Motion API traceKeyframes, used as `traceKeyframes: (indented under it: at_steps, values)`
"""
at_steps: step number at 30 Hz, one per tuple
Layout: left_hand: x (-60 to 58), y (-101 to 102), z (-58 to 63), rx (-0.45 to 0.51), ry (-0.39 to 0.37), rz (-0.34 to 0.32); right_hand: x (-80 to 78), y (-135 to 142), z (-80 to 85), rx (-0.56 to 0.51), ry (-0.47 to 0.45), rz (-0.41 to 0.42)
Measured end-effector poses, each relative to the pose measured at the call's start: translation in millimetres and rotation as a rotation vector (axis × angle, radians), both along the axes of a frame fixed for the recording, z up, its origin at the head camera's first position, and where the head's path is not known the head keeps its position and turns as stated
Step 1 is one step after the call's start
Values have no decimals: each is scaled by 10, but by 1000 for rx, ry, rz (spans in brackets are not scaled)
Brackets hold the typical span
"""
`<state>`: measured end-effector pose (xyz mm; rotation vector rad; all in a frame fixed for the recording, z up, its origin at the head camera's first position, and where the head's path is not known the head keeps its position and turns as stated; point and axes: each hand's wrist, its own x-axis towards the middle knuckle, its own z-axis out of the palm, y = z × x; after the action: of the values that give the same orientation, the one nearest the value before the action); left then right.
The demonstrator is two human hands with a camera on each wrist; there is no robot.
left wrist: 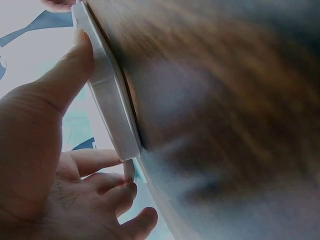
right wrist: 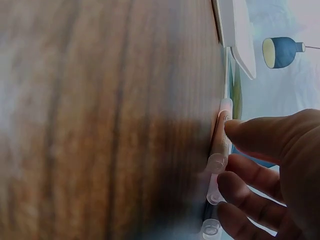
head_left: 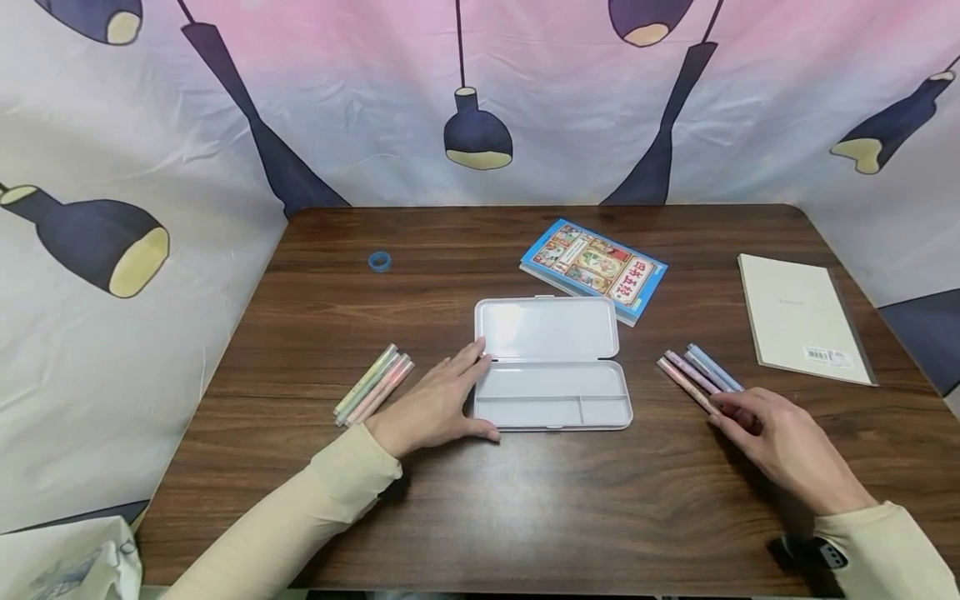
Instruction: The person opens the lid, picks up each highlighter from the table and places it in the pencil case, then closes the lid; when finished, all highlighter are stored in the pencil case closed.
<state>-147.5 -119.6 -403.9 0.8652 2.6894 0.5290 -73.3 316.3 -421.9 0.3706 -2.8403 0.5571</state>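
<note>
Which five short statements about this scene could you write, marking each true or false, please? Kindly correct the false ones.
1. The case is open. True.
2. The right hand pinches a pen. True.
3. The left hand holds a pen too. False: it touches the case.
4. The tape lies on the book. False: it lies on the table, left of the book.
5. The notebook lies right of the book. True.

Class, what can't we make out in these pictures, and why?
Right wrist view: lettering on the slim peach pen, too small, partly covered by the thumb of the right hand.
Head view: print on the white label of the cream rectangular notebook, too small.
Head view: near edge of the blue rectangular book, partly behind the white plastic case lid.
Head view: white printed bag, cut off by the frame edge.
</note>
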Motion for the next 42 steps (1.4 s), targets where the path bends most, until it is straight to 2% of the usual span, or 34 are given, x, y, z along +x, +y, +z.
traceKeyframes:
  at_steps: [20,42]
  values:
    - [10,-3,-3,12,-10,-1,14,-27,-25,50,-5,-26]
    - [12,-6,-1,11,-19,4,-16,-38,-20,57,-32,-42]
